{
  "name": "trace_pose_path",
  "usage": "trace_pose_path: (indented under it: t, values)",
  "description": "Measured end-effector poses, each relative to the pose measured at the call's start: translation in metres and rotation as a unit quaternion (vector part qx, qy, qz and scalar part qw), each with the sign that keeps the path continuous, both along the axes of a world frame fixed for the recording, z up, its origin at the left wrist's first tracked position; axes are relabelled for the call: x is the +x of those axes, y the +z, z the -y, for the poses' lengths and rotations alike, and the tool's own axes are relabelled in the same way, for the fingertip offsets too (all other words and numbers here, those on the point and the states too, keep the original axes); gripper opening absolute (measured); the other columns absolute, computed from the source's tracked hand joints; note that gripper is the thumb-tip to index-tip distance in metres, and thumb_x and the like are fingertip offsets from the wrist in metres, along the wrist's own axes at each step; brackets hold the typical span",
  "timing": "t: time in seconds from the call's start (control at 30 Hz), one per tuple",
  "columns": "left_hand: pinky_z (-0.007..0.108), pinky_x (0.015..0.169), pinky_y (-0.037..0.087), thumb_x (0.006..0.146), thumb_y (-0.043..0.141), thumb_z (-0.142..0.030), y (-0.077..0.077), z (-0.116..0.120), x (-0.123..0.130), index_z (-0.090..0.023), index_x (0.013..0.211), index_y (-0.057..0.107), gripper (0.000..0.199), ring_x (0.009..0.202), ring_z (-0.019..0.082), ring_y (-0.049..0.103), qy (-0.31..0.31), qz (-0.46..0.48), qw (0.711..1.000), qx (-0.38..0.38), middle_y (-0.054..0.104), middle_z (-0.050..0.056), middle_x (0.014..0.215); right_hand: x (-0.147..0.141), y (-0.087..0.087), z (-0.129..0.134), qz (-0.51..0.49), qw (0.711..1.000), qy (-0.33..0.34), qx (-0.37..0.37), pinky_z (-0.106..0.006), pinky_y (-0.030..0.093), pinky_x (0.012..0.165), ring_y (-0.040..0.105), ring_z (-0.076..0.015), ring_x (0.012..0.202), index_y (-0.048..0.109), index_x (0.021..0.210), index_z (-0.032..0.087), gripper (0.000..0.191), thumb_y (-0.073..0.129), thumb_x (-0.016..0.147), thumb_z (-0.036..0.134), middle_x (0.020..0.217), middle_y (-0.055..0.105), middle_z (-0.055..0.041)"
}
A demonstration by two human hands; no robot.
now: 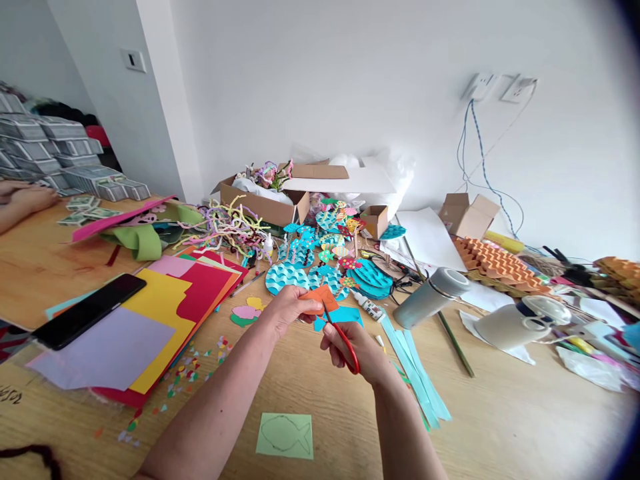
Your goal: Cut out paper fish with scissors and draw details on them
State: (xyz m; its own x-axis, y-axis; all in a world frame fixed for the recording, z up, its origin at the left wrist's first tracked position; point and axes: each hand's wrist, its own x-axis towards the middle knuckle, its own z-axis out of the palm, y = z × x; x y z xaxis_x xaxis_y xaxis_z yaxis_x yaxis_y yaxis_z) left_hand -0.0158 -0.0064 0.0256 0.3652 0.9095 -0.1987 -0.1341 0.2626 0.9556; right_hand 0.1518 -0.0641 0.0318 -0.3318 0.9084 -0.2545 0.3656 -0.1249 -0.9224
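Pinched in my left hand (290, 310) is a piece of orange paper (323, 298) above the middle of the table. My right hand (353, 347) grips red-handled scissors (349, 347), whose blades meet the paper's lower edge. Below my hands lies a pale green paper (285, 435) with a fish outline drawn on it. Bright blue paper (345, 317) rests just behind the scissors. Left of my hands sit small cut shapes in pink (247, 312), yellow and green. Behind them stand wavy blue paper pieces with colourful paper fish (340, 251).
A black phone (90, 310) lies on stacked coloured paper (125, 347) at left, beside scattered paper scraps (187, 373). To the right are a grey bottle (433, 298), a white cup (520, 323), a glue bottle (369, 305) and turquoise strips (417, 373). Another person's hand (30, 199) rests far left.
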Motion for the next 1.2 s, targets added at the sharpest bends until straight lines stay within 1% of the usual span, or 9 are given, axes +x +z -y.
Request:
trace_pose_path:
  t: [0.3, 0.57, 0.83, 1.2]
  values:
    - [0.022, 0.054, 0.041, 0.055, 0.073, -0.032, -0.0011, -0.0006, -0.0002, -0.012, 0.068, 0.067, 0.025, 0.052, 0.010, 0.056, -0.002, -0.003, 1.000, -0.002, 0.064, 0.002, 0.060, 0.0005, -0.0012, 0.0006, -0.004, 1.000, -0.002, -0.001, -0.019, 0.029, 0.037, 0.043, -0.0078, 0.037, 0.057, 0.065, 0.016, 0.055, 0.049, 0.078, 0.069, 0.042, 0.050, 0.0036]
    - [0.022, 0.054, 0.042, 0.054, 0.074, -0.032, -0.0012, -0.0007, 0.0003, -0.012, 0.068, 0.066, 0.026, 0.051, 0.010, 0.056, 0.000, 0.003, 1.000, -0.006, 0.064, 0.002, 0.061, -0.0010, 0.0026, -0.0002, 0.006, 1.000, -0.013, -0.015, -0.020, 0.027, 0.036, 0.040, -0.0073, 0.034, 0.057, 0.063, 0.016, 0.056, 0.049, 0.076, 0.071, 0.040, 0.050, 0.0039]
    - [0.024, 0.055, 0.044, 0.055, 0.073, -0.034, -0.0041, -0.0017, 0.0012, -0.012, 0.067, 0.064, 0.026, 0.050, 0.010, 0.057, 0.012, 0.006, 1.000, -0.004, 0.065, 0.003, 0.064, -0.0010, 0.0027, 0.0018, 0.009, 1.000, -0.010, -0.012, -0.019, 0.027, 0.035, 0.041, -0.0075, 0.035, 0.057, 0.063, 0.016, 0.056, 0.049, 0.076, 0.070, 0.040, 0.049, 0.0040]
    - [0.023, 0.054, 0.042, 0.055, 0.074, -0.033, 0.0016, 0.0004, 0.0005, -0.012, 0.067, 0.065, 0.026, 0.051, 0.010, 0.056, 0.003, 0.007, 1.000, -0.002, 0.063, 0.002, 0.061, -0.0016, 0.0028, 0.0009, 0.001, 1.000, -0.007, -0.004, -0.021, 0.031, 0.039, 0.043, -0.0087, 0.038, 0.057, 0.065, 0.017, 0.055, 0.048, 0.078, 0.069, 0.043, 0.051, 0.0031]
